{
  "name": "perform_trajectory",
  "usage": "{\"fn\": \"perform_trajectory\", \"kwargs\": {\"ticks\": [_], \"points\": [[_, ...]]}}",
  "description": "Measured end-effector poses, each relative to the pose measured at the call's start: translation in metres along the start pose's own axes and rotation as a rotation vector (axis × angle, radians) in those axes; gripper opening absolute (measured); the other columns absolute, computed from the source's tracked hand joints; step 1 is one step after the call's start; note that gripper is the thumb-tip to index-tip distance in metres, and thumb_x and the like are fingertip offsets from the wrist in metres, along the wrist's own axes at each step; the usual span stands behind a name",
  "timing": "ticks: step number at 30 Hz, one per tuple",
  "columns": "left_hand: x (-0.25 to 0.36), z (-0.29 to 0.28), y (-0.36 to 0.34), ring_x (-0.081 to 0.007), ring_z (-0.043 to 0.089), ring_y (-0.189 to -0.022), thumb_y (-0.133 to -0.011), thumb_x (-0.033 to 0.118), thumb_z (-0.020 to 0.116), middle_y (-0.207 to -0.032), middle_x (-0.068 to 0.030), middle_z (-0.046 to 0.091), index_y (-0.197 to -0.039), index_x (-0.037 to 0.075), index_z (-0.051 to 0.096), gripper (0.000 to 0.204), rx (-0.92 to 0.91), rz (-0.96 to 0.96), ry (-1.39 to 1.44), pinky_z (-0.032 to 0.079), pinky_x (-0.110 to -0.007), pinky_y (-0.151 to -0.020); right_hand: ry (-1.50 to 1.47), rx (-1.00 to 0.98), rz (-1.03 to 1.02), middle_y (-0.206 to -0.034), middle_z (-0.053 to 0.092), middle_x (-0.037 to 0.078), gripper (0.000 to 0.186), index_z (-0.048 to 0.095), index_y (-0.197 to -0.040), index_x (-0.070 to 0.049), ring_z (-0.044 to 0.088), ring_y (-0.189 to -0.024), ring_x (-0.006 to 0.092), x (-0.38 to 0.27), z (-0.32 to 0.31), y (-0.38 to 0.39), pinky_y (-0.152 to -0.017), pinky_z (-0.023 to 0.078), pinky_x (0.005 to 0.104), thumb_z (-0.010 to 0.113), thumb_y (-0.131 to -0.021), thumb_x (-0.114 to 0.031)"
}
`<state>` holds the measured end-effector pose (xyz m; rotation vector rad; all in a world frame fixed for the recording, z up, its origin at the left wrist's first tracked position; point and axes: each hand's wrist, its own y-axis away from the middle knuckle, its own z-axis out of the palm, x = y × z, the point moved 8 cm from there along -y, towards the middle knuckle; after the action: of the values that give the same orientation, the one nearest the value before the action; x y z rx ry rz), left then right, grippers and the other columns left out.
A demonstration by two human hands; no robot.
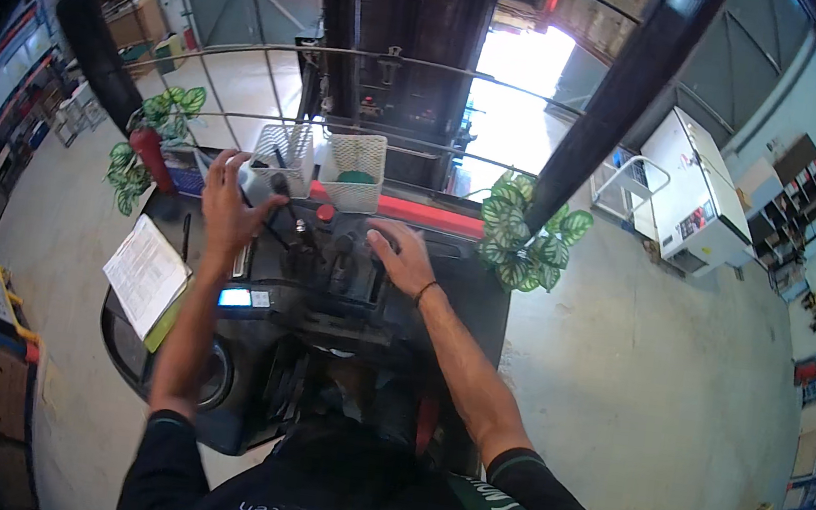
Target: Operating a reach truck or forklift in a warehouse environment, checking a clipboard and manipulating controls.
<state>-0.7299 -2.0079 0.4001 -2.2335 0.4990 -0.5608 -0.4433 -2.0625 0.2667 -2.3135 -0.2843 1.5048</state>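
My left hand is at the far left of the dark vehicle console, its thumb and fingers curved around a pale rounded object. What kind of object it is I cannot make out. Just behind it stand two white mesh baskets, and the right basket has something green inside. My right hand, with a dark band at the wrist, rests at the console's right side. Its fingers and thumb are bent around a dark part, mostly hidden beneath them. A red knob sits between the hands.
Papers on a clipboard lie by my left forearm, near a lit display and a round steering wheel. Leafy plants flank the console. Wire bars and a dark mast rise ahead; a white chest freezer stands right.
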Motion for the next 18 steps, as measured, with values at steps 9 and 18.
{"fn": "perform_trajectory", "kwargs": {"ticks": [9,18], "points": [[-0.003,-0.022,0.044,-0.0415,0.048,-0.128,-0.065,0.04,0.094,-0.141,-0.0195,0.045,-0.148,0.007,0.04,0.104,0.248,-0.171,-0.079,0.044,-0.051,-0.1,-0.118,-0.132,0.034,-0.104,0.071,0.015,0.052,0.067,-0.119,-0.008,0.065,-0.1,0.0342,-0.075,0.065,0.033,-0.094,0.047,0.043,0.07,-0.092,-0.052],[-0.195,-0.093,0.255,-0.0368,0.06,-0.107,-0.091,0.035,0.068,-0.112,-0.0147,0.063,-0.119,0.005,0.064,0.041,-0.222,-0.171,-0.68,0.047,-0.052,-0.091,-0.161,-0.208,0.049,-0.12,0.067,0.021,0.065,0.06,-0.135,-0.006,0.063,-0.114,0.0357,-0.092,0.085,0.053,-0.102,0.046,0.043,0.069,-0.092,-0.054]]}}
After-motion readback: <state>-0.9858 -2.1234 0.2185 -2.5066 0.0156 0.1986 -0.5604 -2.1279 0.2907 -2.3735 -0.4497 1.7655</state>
